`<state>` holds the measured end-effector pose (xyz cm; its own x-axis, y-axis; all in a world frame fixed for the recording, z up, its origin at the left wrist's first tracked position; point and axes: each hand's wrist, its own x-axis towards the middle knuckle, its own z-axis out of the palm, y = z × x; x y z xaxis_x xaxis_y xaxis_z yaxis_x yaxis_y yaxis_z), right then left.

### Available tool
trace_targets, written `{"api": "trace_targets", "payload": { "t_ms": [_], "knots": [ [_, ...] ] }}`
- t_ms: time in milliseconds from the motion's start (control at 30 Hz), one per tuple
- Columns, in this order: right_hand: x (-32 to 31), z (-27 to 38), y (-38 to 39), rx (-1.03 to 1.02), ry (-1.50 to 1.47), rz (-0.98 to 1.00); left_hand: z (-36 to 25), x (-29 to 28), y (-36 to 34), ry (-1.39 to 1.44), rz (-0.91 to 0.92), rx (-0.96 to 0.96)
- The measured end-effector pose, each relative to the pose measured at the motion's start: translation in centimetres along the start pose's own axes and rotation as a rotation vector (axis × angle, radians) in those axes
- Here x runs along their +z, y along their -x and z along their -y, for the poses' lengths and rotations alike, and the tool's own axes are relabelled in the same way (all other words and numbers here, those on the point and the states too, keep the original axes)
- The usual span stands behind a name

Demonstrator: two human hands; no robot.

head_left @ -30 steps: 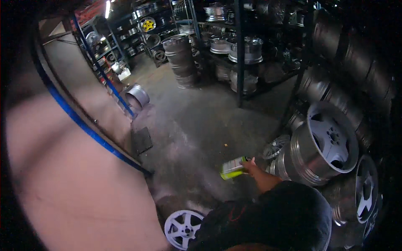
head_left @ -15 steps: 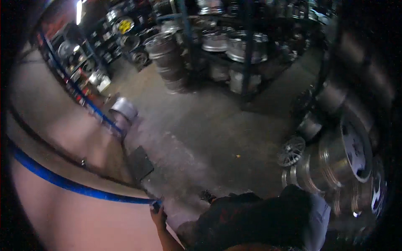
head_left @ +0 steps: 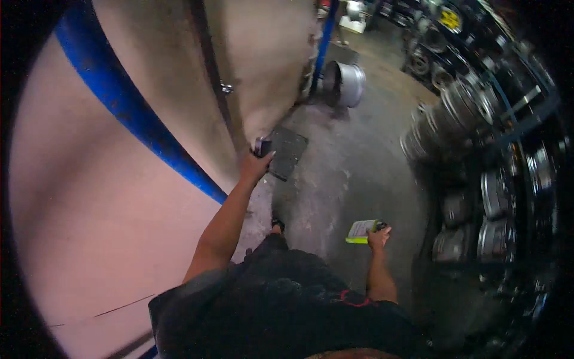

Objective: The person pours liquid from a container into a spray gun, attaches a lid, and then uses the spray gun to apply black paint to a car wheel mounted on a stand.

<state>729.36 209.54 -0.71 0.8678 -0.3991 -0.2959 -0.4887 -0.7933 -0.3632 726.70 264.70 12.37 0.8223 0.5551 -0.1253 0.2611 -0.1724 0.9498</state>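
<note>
My left hand [head_left: 256, 167] is closed around a small dark object [head_left: 263, 146], too indistinct to name, in front of a flat dark mat or board [head_left: 290, 154] on the floor. My right hand [head_left: 378, 237], lower and to the right, grips a rectangular lime-green and white container [head_left: 359, 233] with a dark top. My dark shirt fills the bottom middle, with one foot visible beyond it.
A pale wall [head_left: 95, 227] with a curved-looking blue beam [head_left: 143, 137] runs along my left. A silver rim [head_left: 353, 85] lies on the concrete floor [head_left: 323, 179] ahead, beside a blue post [head_left: 324, 45]. Shelving with many rims [head_left: 496, 194] and a stack [head_left: 442, 119] line the right.
My view has swung left and down toward the wall and floor mat. My left hand has come up and forward with the dark object; the green container is again visible in my right hand.
</note>
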Motion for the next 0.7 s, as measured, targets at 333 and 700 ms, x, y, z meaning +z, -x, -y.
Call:
{"api": "trace_targets", "payload": {
  "t_ms": [333,700],
  "knots": [
    [6.1,16.7,-14.3,-0.329,0.074,0.199,-1.9,2.3,-26.6,-0.104,-0.508,0.074],
    [6.6,38.8,-37.0,-0.474,0.587,0.383,-5.1,4.7,-39.4,0.031,-0.803,-0.088]
  ]
}}
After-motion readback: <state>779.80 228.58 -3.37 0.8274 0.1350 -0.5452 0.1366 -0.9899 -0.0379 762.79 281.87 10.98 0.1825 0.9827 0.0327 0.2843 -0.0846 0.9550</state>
